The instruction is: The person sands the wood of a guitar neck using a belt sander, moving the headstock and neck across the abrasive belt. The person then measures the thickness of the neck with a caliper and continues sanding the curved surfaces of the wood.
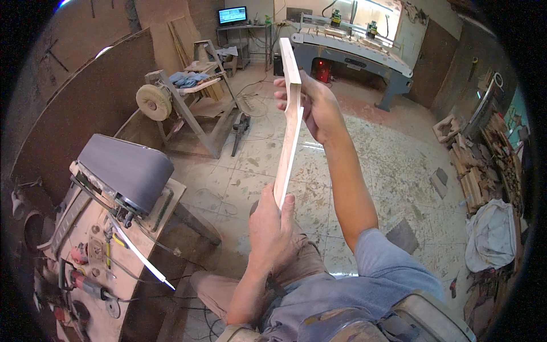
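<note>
A long, pale wooden piece (289, 137), narrow with a broader stepped head at its upper end, is held upright and angled away from me. My left hand (269, 228) grips its lower end, with the thumb along the right edge. My right hand (316, 108) holds it near the stepped upper part, its fingertips showing past the left side of the wood and part of the hand hidden behind it.
At left, a belt sander (122, 171) stands on a cluttered bench (137, 268) with power tools. Further back are a buffing wheel stand (154, 102), a monitor (232, 15) and a large routing machine (347, 54). Stacked timber (473, 182) and a white sack (490, 233) line the right.
</note>
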The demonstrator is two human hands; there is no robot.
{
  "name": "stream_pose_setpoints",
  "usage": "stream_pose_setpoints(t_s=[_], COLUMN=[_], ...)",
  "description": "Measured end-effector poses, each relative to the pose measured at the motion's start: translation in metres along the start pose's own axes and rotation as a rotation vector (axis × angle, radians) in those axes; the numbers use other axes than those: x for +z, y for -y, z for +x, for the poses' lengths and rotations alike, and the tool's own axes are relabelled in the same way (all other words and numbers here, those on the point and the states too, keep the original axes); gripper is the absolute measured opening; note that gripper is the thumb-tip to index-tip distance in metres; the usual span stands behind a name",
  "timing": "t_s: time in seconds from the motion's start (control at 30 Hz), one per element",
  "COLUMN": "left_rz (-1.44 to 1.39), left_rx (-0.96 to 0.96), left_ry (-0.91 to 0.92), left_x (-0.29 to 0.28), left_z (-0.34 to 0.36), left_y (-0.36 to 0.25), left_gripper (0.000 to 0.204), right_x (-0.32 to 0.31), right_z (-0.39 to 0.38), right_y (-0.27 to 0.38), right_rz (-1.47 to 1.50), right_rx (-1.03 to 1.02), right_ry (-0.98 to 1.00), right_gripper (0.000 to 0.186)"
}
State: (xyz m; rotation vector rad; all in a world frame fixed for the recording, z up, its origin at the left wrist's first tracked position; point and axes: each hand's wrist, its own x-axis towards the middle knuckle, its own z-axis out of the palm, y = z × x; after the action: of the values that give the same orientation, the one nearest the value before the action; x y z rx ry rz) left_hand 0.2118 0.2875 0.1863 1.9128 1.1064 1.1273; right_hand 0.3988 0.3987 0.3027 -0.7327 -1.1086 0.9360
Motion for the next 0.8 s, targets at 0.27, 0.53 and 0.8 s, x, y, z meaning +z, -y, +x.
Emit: stream_pose_setpoints(t_s=[0.27, 0.53, 0.8], left_rz=[0.112, 0.189, 0.098], left_rx=[-0.009, -0.049, -0.059], left_ry=[-0.051, -0.034, -0.016], left_x=[0.03, 0.038, 0.037], left_z=[0.006, 0.008, 0.011], left_y=[-0.001, -0.004, -0.002], left_gripper=[0.047, 0.048, 0.056], right_x=[-0.047, -0.047, -0.052], right_z=[-0.042, -0.058, -0.05], right_y=[-0.022, -0.029, -0.045], right_rz=[0.208, -0.12, 0.017], right_rx=[0.124, -0.022, 0.003], right_ry=[0.139, 0.204, 0.16], right_gripper=[0.05, 0.053, 0.053])
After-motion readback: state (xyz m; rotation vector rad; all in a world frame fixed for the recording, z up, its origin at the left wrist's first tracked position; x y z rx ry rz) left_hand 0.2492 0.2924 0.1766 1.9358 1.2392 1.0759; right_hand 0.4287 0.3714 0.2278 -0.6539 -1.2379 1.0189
